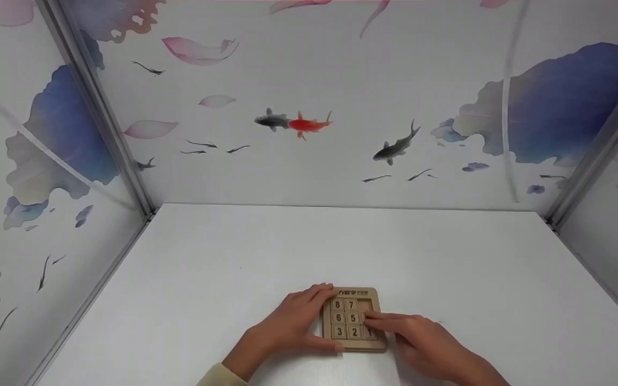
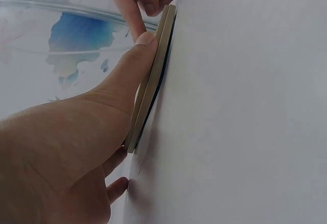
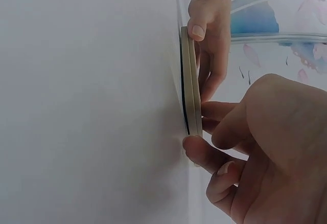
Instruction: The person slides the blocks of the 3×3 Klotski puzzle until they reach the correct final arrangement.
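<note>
On the near part of the surface (image 1: 223,279), my left hand (image 1: 294,324) grips the number puzzle (image 1: 346,324) between thumb (image 1: 321,344) and fingers (image 1: 317,294), while my right hand (image 1: 419,333) presses its right side with outstretched fingers. Pushing crookedly could jam a tile (image 1: 351,305) short of the far-right gap (image 1: 365,305); a slack left grip could let the puzzle skid.

Free room beyond the number board (image 1: 365,346) toward the back wall (image 1: 309,179).

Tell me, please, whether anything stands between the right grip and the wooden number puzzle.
Nothing visible does: the right grip touches the right column of the wooden number puzzle. The left grip holds the opposite side, without blocking it.
</note>
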{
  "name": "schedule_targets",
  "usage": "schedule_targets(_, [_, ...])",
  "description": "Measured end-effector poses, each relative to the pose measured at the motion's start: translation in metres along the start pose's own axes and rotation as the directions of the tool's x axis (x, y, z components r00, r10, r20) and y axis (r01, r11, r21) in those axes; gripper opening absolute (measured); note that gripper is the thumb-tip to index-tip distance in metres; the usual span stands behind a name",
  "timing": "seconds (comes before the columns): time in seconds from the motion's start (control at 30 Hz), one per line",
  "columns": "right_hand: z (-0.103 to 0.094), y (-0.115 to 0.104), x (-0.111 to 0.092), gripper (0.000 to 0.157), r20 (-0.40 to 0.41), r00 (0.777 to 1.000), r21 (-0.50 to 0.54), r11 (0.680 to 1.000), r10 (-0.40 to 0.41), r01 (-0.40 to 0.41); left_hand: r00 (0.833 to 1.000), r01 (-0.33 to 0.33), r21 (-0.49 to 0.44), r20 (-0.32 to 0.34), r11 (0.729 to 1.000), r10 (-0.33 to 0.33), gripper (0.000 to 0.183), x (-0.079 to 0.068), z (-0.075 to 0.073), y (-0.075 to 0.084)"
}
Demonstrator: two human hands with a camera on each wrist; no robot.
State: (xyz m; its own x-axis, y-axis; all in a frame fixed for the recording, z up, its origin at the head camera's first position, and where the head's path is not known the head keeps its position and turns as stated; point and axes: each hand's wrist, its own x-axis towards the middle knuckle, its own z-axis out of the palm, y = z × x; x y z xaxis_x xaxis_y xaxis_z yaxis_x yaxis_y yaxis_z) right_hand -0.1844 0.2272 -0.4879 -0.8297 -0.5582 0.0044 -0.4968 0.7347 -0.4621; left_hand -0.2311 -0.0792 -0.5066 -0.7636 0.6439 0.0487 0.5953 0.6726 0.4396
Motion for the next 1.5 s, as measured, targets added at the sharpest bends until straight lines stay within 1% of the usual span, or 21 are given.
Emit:
schedule_targets(0.13, [-0.001,-0.001,0.001,0.062,0.019,1.0,0.01,1.0,0.02,-0.02,1.0,0.0,-0.003,-0.001,1.0,0.0,0.108,0.0,0.0,0.0])
schedule_targets(0.33, [-0.003,-0.004,0.001,0.06,0.006,0.998,-0.046,0.997,0.057,-0.057,1.0,0.019,-0.015,0.01,1.0,-0.019,0.11,0.001,0.0,0.001])
schedule_targets(0.5, [-0.002,-0.006,0.004,0.057,0.001,0.996,-0.069,0.994,0.085,-0.085,0.999,0.032,-0.014,0.023,0.999,-0.032,0.111,0.002,0.0,0.001])
schedule_targets(0.67, [-0.001,-0.006,0.006,0.057,-0.01,0.997,-0.069,0.994,0.079,-0.08,1.0,0.023,-0.012,0.016,1.0,-0.023,0.11,0.002,0.0,0.001])
schedule_targets(0.93, [0.001,-0.003,0.007,0.057,-0.03,0.997,-0.041,0.997,0.071,-0.072,1.0,0.013,-0.011,0.006,1.0,-0.013,0.109,0.001,0.001,0.0])
schedule_targets(1.2, [0.003,0.001,0.01,0.058,-0.006,0.996,-0.021,0.995,0.094,-0.094,1.0,0.022,-0.012,0.012,1.0,-0.022,0.11,0.001,0.0,0.0])
schedule_targets(1.37, [0.004,0.004,0.01,0.062,-0.007,0.997,-0.006,0.997,0.074,-0.074,1.0,0.001,-0.005,0.011,1.0,-0.001,0.109,0.0,0.001,-0.001])
schedule_targets(1.5, [0.002,0.005,0.008,0.061,-0.009,0.998,-0.002,0.998,0.057,-0.057,1.0,-0.006,-0.002,0.008,1.0,0.006,0.108,0.001,0.001,-0.001])
